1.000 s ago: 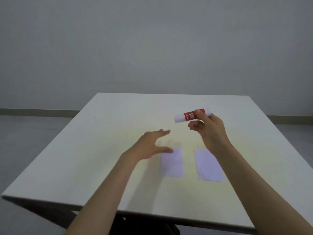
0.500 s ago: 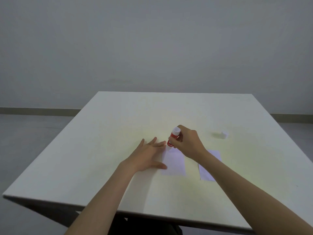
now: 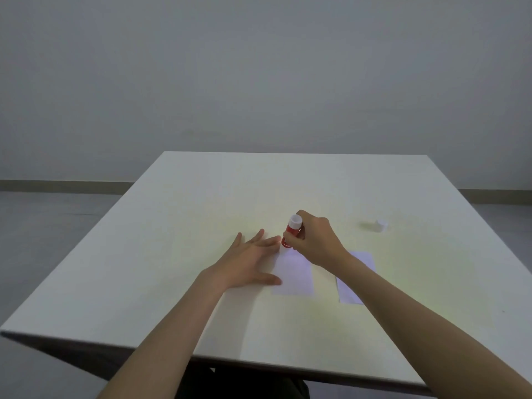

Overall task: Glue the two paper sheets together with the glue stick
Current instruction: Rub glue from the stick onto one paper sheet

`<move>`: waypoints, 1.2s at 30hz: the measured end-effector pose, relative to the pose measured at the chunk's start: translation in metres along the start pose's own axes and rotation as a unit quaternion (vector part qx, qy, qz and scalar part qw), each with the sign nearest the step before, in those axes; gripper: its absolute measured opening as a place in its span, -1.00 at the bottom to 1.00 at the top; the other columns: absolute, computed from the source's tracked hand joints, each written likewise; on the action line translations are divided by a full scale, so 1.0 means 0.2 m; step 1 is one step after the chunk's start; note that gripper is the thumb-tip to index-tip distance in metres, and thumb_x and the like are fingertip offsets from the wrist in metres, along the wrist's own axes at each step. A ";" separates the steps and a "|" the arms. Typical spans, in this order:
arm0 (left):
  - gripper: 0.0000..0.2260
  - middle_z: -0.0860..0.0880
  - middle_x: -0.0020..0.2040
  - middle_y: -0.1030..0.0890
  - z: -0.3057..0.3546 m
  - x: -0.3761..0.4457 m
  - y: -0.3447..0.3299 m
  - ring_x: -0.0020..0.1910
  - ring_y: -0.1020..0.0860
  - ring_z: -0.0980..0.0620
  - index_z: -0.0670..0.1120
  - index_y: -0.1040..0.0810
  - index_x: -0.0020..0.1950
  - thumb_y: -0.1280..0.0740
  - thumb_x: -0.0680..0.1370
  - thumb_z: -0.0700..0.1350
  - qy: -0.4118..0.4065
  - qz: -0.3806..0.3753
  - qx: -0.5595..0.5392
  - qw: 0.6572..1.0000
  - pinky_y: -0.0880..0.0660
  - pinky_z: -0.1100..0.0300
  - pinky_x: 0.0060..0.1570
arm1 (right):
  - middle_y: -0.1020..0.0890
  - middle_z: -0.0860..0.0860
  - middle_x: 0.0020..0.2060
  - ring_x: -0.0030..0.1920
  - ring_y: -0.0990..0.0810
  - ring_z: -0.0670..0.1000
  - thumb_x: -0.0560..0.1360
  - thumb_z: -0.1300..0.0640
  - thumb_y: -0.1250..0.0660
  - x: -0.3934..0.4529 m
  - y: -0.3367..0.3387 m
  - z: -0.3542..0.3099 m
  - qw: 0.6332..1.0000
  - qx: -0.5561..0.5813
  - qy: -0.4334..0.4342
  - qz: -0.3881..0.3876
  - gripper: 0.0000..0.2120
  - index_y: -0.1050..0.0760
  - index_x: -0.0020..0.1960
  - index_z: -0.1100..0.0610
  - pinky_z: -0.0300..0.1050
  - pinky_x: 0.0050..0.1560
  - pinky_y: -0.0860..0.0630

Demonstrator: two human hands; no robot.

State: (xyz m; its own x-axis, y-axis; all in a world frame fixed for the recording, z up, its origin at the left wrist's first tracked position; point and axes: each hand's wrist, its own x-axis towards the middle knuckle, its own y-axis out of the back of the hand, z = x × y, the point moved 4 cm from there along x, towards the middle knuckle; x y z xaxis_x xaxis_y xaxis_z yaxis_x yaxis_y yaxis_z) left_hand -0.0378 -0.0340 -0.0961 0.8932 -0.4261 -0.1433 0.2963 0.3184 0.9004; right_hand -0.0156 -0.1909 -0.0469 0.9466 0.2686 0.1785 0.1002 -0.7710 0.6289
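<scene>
Gluing looks barely started. Right hand grips the glue stick tip-down at the far edge of the left sheet; left hand lies flat, pinning its left side. Cap is off, far right. The 2nd sheet, just right, isn't joined yet.

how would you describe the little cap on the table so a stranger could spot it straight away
Start at the pale table and look to its far right side, beyond the right hand that holds the glue stick. There, the cap stands alone, a small white stub. Unlike the two flat paper sheets nearer the person, it rises off the surface and nothing touches it.
</scene>
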 end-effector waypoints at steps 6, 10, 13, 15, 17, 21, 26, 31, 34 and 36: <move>-0.22 0.24 0.55 -0.04 0.01 0.00 0.01 0.55 0.13 0.10 0.09 -0.08 0.52 -0.32 0.40 0.28 0.014 -0.026 0.041 0.999 0.25 -0.26 0.45 | -0.68 0.13 -0.27 -0.24 -0.59 0.16 0.40 0.17 -0.29 -0.01 0.05 0.03 0.999 -0.027 -0.017 0.003 -0.89 -0.42 -0.18 0.22 -0.04 -0.31 -0.48; -0.21 0.23 0.55 -0.02 0.01 0.00 0.01 0.55 0.11 0.07 0.08 -0.07 0.53 -0.32 0.40 0.29 0.008 -0.031 0.044 0.999 0.24 -0.28 0.44 | -0.67 0.10 -0.30 -0.25 -0.61 0.15 0.39 0.18 -0.30 -0.03 0.12 0.08 0.999 -0.040 -0.034 0.004 -0.91 -0.43 -0.19 0.21 -0.16 -0.39 -0.41; -0.19 0.22 0.56 -0.01 0.00 0.00 0.00 0.55 0.11 0.06 0.08 -0.06 0.53 -0.32 0.39 0.30 0.004 -0.032 0.046 0.998 0.23 -0.28 0.44 | -0.64 0.09 -0.32 -0.23 -0.62 0.17 0.40 0.19 -0.31 -0.03 0.15 0.10 0.998 -0.044 -0.045 0.006 -0.90 -0.44 -0.19 0.23 -0.15 -0.37 -0.43; -0.17 0.22 0.56 0.00 -0.01 0.00 0.00 0.55 0.11 0.07 0.09 -0.04 0.53 -0.31 0.38 0.32 0.003 -0.031 0.045 0.999 0.22 -0.28 0.44 | -0.63 0.13 -0.31 -0.22 -0.62 0.19 0.42 0.19 -0.31 -0.04 0.18 0.11 0.997 -0.047 -0.053 0.006 -0.89 -0.45 -0.18 0.25 -0.13 -0.35 -0.43; -0.16 0.23 0.55 0.00 -0.02 0.00 0.00 0.55 0.11 0.07 0.10 -0.04 0.53 -0.31 0.36 0.33 0.002 -0.028 0.036 0.999 0.23 -0.27 0.44 | -0.65 0.16 -0.30 -0.23 -0.62 0.17 0.43 0.19 -0.31 -0.04 0.21 0.11 0.997 -0.053 -0.058 0.013 -0.88 -0.46 -0.18 0.25 -0.18 -0.38 -0.41; -0.10 0.23 0.55 0.01 -0.03 0.00 -0.01 0.55 0.12 0.08 0.09 0.00 0.54 -0.32 0.34 0.37 0.001 -0.028 0.042 0.999 0.23 -0.24 0.45 | -0.61 -0.01 -0.42 -0.43 -0.54 -0.13 0.42 0.15 -0.30 -0.03 0.26 0.05 0.996 -0.033 -0.041 0.065 -0.89 -0.45 -0.25 0.14 -0.41 -0.52 -0.36; -0.11 0.29 0.54 0.02 -0.02 -0.01 -0.01 0.54 0.18 0.15 0.16 0.01 0.53 -0.36 0.33 0.33 0.010 -0.030 0.007 0.999 0.32 -0.18 0.46 | -0.66 0.05 -0.34 -0.30 -0.60 0.05 0.40 0.14 -0.32 -0.03 0.06 -0.07 1.000 -0.027 0.000 0.012 -0.89 -0.45 -0.21 0.19 -0.11 -0.27 -0.50; -0.22 0.31 0.53 -0.02 -0.01 -0.02 -0.01 0.54 0.18 0.12 0.20 -0.12 0.49 -0.35 0.35 0.32 0.002 -0.026 0.006 1.000 0.31 -0.17 0.45 | -0.57 0.17 -0.35 -0.35 -0.42 0.08 0.43 0.15 -0.28 -0.03 -0.05 -0.08 0.997 -0.071 0.016 -0.007 -0.83 -0.41 -0.16 0.27 -0.08 -0.31 -0.37; -0.24 0.33 0.52 -0.02 -0.01 -0.02 -0.01 0.54 0.17 0.12 0.23 -0.14 0.48 -0.34 0.34 0.33 -0.001 -0.025 0.013 1.000 0.31 -0.19 0.44 | -0.50 0.07 -0.41 -0.37 -0.40 0.07 0.44 0.14 -0.28 -0.04 -0.04 -0.09 0.997 -0.077 0.023 -0.008 -0.83 -0.40 -0.17 0.27 -0.12 -0.34 -0.31; -0.25 0.35 0.51 -0.01 -0.02 -0.01 -0.01 0.54 0.17 0.14 0.25 -0.14 0.47 -0.33 0.34 0.34 0.002 -0.027 0.020 0.999 0.32 -0.19 0.43 | -0.43 0.01 -0.45 -0.39 -0.37 0.07 0.44 0.14 -0.27 -0.05 -0.05 -0.11 0.995 -0.092 0.039 -0.019 -0.83 -0.36 -0.21 0.22 -0.13 -0.36 -0.28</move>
State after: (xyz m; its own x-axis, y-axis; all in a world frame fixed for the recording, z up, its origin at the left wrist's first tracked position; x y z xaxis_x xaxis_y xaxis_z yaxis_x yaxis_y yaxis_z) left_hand -0.0395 -0.0302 -0.0989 0.8777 -0.4386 -0.1930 0.3303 0.2618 0.9068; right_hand -0.0329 -0.1739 -0.0381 0.9155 0.3455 0.2059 0.0708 -0.6424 0.7631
